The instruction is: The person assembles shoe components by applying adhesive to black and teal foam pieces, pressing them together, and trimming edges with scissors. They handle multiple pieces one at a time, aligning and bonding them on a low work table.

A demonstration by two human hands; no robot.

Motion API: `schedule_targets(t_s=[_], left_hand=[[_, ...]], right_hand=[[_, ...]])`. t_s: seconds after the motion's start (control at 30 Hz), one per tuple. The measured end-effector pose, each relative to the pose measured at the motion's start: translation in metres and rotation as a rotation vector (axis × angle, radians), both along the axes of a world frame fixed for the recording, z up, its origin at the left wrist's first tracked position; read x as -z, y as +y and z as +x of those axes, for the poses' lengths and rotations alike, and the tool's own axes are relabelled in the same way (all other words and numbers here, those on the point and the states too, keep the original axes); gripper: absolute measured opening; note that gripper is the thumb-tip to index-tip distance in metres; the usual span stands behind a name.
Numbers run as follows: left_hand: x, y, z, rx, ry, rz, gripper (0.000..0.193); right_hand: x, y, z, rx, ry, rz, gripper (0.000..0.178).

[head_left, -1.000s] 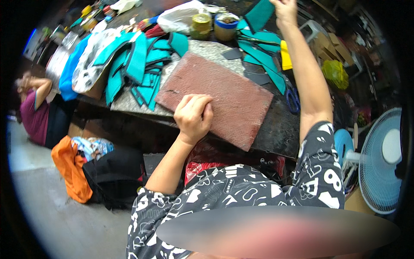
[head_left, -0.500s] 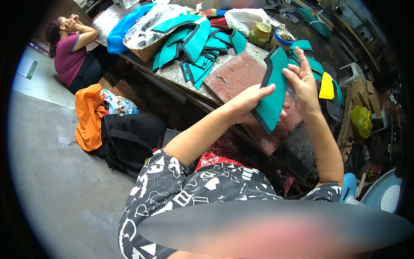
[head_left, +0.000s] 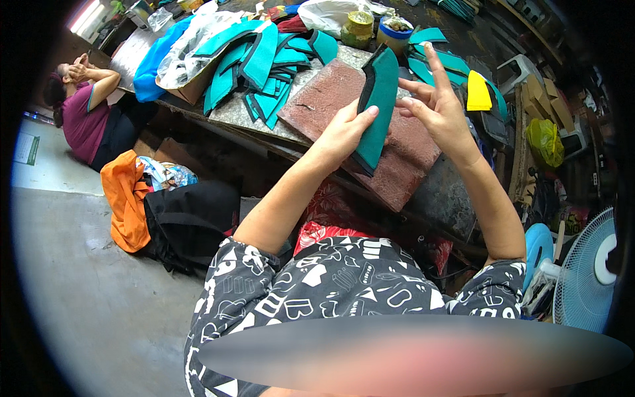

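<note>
Teal curved fabric panel with black edging [head_left: 385, 89] is tilted in the left hand [head_left: 342, 133], fingers closed around its lower part, thumb on its face, above a rough reddish-brown rectangular slab [head_left: 411, 147] on the dark counter [head_left: 446, 200]. Right hand [head_left: 440, 119]: just beside the panel, fingers spread wide, grasping nothing visible; contact cannot be told.

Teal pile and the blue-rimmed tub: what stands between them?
In the head view, a yellow-green jar stands between the teal pile and the blue-rimmed tub.
</note>
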State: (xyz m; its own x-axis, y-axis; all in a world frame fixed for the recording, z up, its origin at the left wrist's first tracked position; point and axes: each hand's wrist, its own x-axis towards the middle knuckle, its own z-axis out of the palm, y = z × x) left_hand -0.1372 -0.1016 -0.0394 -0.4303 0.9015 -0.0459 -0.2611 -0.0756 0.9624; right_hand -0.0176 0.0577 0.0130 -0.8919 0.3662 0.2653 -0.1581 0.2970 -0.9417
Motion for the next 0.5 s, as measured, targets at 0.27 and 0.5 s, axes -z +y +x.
schedule_targets(t_s=[0.27,0.5], left_hand=[[-0.004,-0.001,-0.003,0.008,0.100,-0.023,0.036],[-0.014,-0.016,-0.010,0.062,0.357,-0.089,0.041]], right_hand=[[0.002,-0.001,0.006,-0.027,0.020,0.007,0.085],[0.013,0.011,0.014,-0.050,-0.085,-0.137,0.087]])
